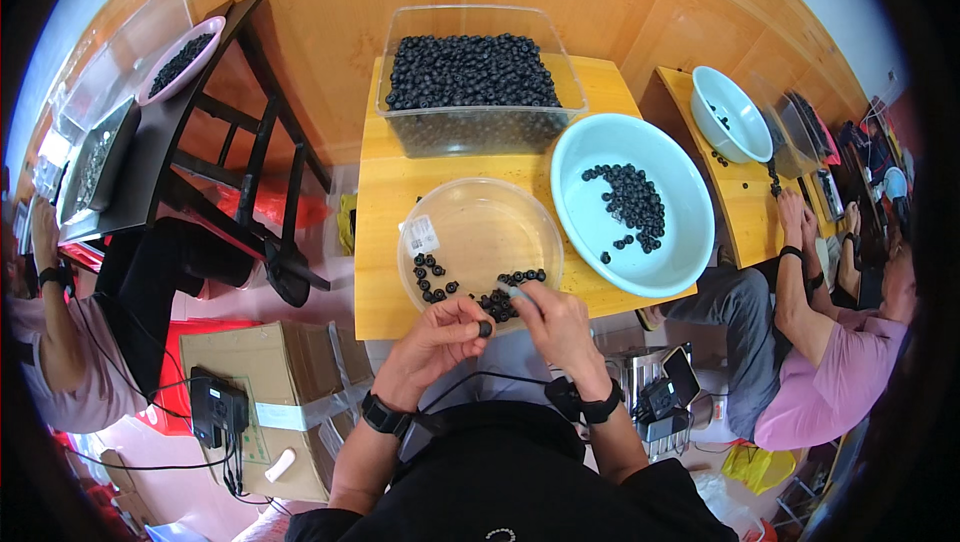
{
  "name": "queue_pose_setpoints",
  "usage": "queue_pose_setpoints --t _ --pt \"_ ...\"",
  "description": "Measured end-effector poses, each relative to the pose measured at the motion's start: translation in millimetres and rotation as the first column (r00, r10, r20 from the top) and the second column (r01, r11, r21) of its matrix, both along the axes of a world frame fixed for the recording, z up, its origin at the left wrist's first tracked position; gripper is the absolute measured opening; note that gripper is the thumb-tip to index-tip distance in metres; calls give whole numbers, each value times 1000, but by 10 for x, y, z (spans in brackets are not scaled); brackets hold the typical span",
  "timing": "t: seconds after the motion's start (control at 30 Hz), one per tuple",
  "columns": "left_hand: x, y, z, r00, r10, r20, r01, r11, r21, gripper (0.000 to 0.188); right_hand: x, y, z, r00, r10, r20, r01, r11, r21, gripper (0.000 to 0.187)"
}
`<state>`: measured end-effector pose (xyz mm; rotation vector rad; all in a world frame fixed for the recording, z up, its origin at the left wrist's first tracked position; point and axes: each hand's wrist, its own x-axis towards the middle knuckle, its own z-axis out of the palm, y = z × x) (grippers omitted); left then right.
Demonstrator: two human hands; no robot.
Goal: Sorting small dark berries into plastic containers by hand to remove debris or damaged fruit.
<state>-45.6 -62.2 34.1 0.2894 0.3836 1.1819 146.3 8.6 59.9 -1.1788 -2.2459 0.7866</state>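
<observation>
My left hand (440, 335) pinches a small round black part (485, 328) between thumb and fingertips, at the near edge of a shallow clear round tray (470, 212). My right hand (558, 322) is closed just right of it, fingers over the tray's near rim. A small pale grey tip (514, 292) shows at its fingertips; what it belongs to I cannot make out. Several loose black ring-shaped parts (430, 277) with holes lie in the tray, some partly hidden behind my hands. A white label (421, 235) is on the tray's left side.
Behind the tray stands a clear bin (440, 132) heaped with black parts. A light blue basin (690, 232) holding more of them is at the right of the wooden table (380, 172). People sit left and right at other tables. Cardboard box (230, 352) at lower left.
</observation>
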Motion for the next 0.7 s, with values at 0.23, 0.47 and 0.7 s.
queue_pose_setpoints --t 0.23,0.47,0.7 --pt "18 14 9 972 40 -232 -55 997 -56 30 -58 -175 301 964 37 -264 -85 981 -175 21" --pt "61 -16 7 945 -2 -328 -28 996 -88 29 -2 -209 135 962 172 -210 -190 979 -71 24" --pt "-274 36 54 597 302 -743 -360 929 89 18 455 362 334 926 -302 -228 357 896 265 33"
